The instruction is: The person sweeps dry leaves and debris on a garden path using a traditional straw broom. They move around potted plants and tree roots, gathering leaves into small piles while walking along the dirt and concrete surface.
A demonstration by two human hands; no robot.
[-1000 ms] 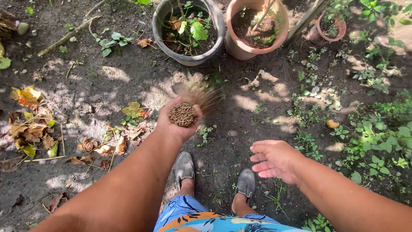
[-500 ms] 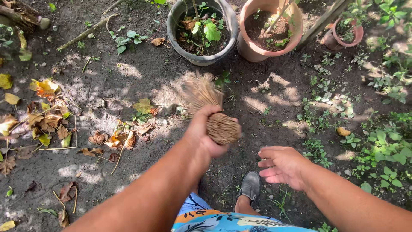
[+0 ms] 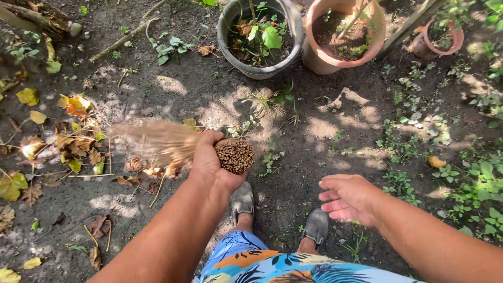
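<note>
My left hand (image 3: 208, 160) grips a stick broom (image 3: 230, 155) by its bundled end, whose cut ends face the camera. Its bristles (image 3: 152, 144) fan out to the left, blurred, over the dry fallen leaves (image 3: 78, 149) on the dirt. My right hand (image 3: 350, 198) hovers open and holds nothing, fingers pointing left, above the bare soil to the right of my grey shoes (image 3: 243, 200). Both forearms reach in from the bottom edge.
A grey pot (image 3: 260, 68) with green plants and a terracotta pot (image 3: 319, 60) stand at the top. A smaller pot (image 3: 437, 44) sits top right. Weeds (image 3: 471, 178) cover the right side. A branch (image 3: 118, 42) lies top left.
The broom has swung from pointing up toward the pots to pointing left over the leaves. My left hand moved left and down. The view shifted slightly.
</note>
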